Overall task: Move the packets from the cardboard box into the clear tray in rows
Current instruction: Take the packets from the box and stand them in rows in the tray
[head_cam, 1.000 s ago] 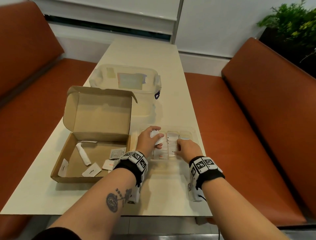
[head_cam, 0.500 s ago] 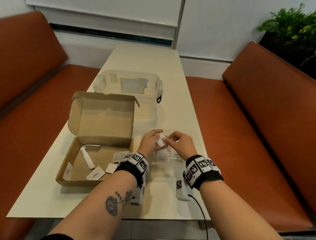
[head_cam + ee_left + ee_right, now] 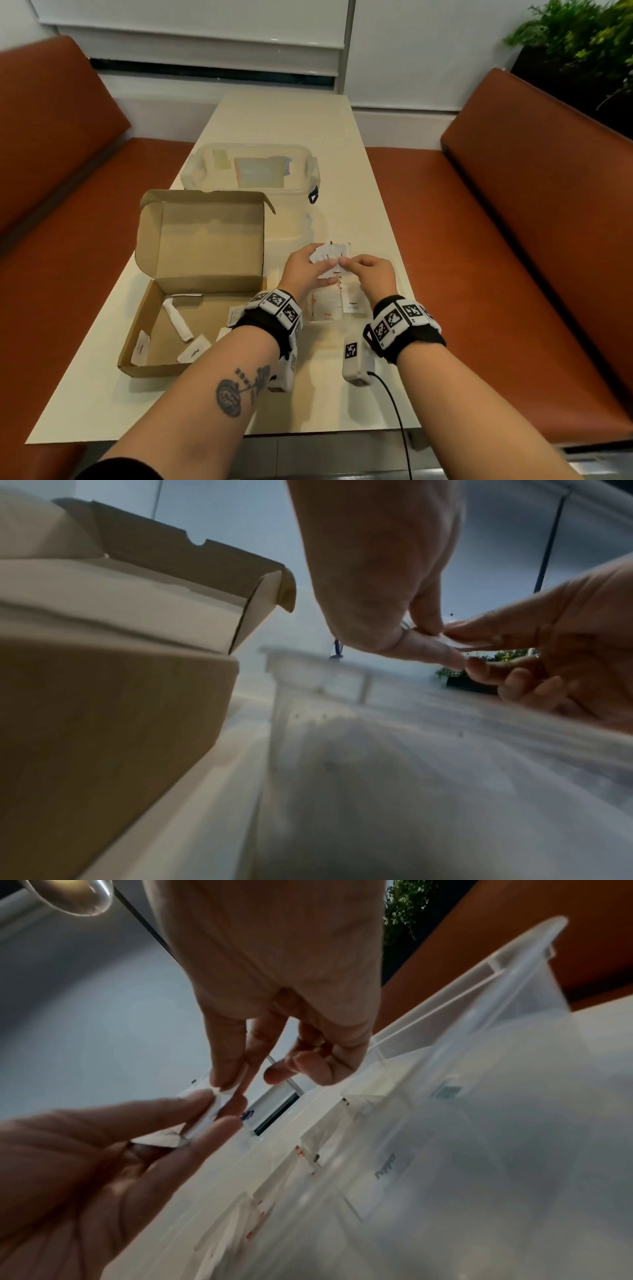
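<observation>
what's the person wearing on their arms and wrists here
Each wrist carries a black band ringed with white blocks printed with black square markers: left wristband, right wristband. A white camera pod with a marker hangs under the right wrist, trailing a black cable. The left forearm bears a dark rose tattoo and a dark sleeve edge near the elbow.

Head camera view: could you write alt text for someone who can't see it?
Both hands, left hand and right hand, hold a few small white packets above a clear tray on a pale table. An open cardboard box with more packets sits on the left.
</observation>
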The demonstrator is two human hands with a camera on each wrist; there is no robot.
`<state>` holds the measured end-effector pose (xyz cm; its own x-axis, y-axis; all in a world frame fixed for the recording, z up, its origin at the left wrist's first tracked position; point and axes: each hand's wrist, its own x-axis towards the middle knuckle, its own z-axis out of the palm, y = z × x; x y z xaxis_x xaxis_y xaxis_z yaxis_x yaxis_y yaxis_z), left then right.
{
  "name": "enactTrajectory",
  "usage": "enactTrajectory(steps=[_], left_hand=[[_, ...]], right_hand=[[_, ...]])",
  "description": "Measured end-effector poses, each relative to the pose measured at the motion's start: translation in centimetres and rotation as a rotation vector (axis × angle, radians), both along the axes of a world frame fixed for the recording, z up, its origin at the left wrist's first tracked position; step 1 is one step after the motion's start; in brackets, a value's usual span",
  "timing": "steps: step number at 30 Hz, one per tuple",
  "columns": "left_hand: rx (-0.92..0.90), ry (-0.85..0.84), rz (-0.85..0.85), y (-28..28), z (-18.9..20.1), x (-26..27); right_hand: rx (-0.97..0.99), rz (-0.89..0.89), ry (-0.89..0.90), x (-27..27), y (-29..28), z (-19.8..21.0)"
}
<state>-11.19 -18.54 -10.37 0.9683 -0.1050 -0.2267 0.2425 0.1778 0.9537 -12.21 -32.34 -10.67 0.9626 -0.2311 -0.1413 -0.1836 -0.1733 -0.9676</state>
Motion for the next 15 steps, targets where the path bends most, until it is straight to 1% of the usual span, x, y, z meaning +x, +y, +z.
enactTrajectory(steps=[3,6,8,9,11,13,15], left_hand=[[0.114,-0.013,-0.015,-0.2,0.6,0.9],[0.249,-0.090,-0.135,0.0,1.3,1.6],[0.281,-0.111,-0.187,0.1,1.7,1.8],[0.266,-0.108,-0.180,0.2,1.8,1.9],[0.201,-0.079,-0.112,0.3,1.8,2.1],[0.131,-0.040,-0.049,0.4,1.5,2.0],[0.088,-0.023,-0.036,0.4,1.2,1.7]], right_hand=[[-0.051,0.019,-0.014,0.5,0.0,0.4],[-0.105,0.064,-0.071,1.3,-0.5,1.6],[-0.155,0.109,-0.085,1.7,-1.0,2.4],[-0.167,0.109,-0.083,1.8,-1.3,2.6],[-0.105,0.050,-0.072,1.9,-1.7,2.6],[0.050,-0.030,-0.050,1.8,-1.9,2.5],[0.199,-0.081,-0.032,1.6,-1.9,2.1]])
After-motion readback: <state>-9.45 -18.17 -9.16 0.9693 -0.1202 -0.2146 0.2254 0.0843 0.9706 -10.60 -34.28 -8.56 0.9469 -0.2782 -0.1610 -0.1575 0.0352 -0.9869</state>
